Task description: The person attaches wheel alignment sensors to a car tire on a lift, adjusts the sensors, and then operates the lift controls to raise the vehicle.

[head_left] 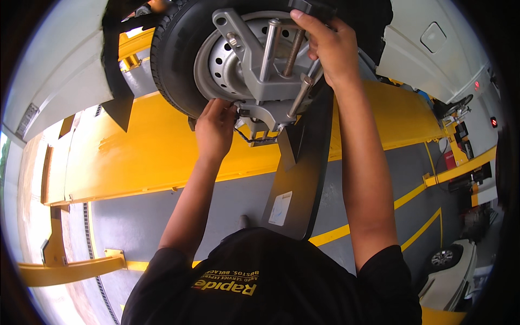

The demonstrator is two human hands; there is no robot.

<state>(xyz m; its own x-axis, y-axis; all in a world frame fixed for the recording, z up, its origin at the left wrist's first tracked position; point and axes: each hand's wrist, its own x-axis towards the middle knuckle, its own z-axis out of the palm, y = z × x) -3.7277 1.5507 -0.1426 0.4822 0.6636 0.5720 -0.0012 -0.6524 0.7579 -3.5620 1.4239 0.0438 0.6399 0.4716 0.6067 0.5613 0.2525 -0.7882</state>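
Head view: metal clamp (276,89) at the wheel (227,67), right hand (333,49) grasping its black knob (313,7); left hand (214,130) at its lower edge, grip unclear. Yellow lettering (244,287) marks the shirt (325,281); a white label (280,208) marks the dark panel (300,197).

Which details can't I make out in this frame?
All in the head view:
Left hand: what it touches, hidden by its fingers.
Tire: top, cut off by the upper edge.
Black knob: top, likewise cut off.
Steel wheel: centre, hidden behind the wheel clamp.
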